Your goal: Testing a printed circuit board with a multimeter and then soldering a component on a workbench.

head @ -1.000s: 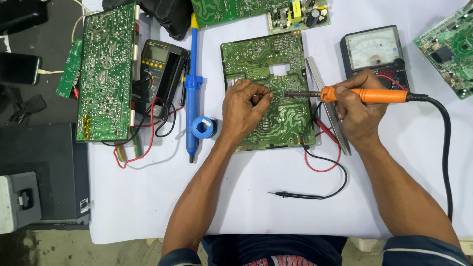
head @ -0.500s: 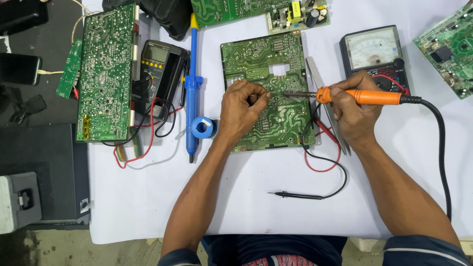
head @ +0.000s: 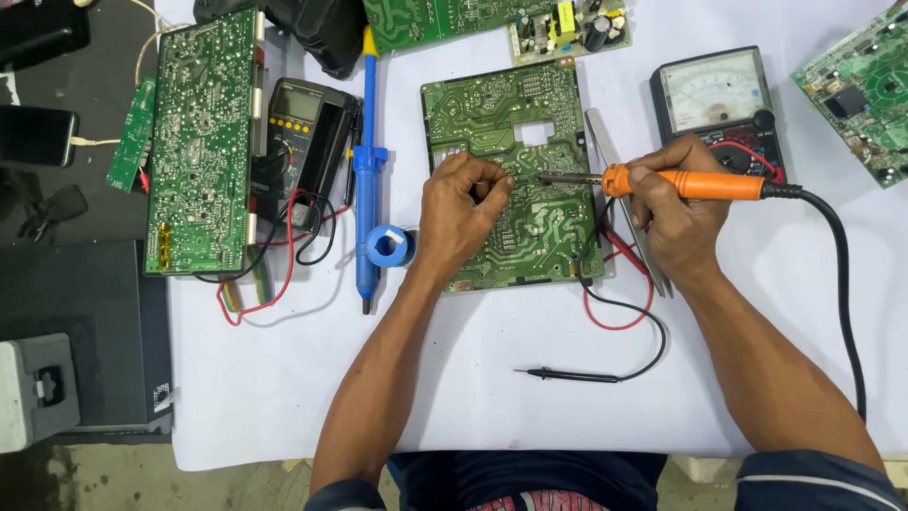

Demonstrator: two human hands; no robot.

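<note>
Right hand [head: 676, 213] wrapped around orange iron [head: 695, 184], pen-style grip, closed on the handle. Metal tip pointing left, over centre board [head: 506, 180], just right of left fingertips [head: 497, 185]. Tip contact with board: cannot tell. Black cord [head: 842, 274] running off handle's right end, curving down past right forearm.

Left hand [head: 459, 213] resting on centre board, fingers curled in, pinched narrow close to the tip. Anything held between them: too small to tell.

Centre board lying flat on white table [head: 426, 397], solder side up, square cutout near top middle. Tweezers [head: 624, 199] along its right edge, partly under right hand. Red and black leads [head: 619, 317] looping off board's lower right; black probe [head: 567, 375] lying below board, well apart from both hands.

Blue desoldering pump [head: 365, 175] left of board, lying vertical. Solder spool [head: 389, 246] touching pump, just beside left wrist. Digital meter [head: 301, 142] left of pump, leads tangled below it. Long board [head: 203, 142] further left, at table edge. Analog meter [head: 719, 95] above right hand, just behind iron handle. More boards along top edge [head: 492, 19] and at top right corner [head: 865, 90]. Phone [head: 36, 134] on dark surface far left, grey case [head: 33, 393] at lower left.
</note>
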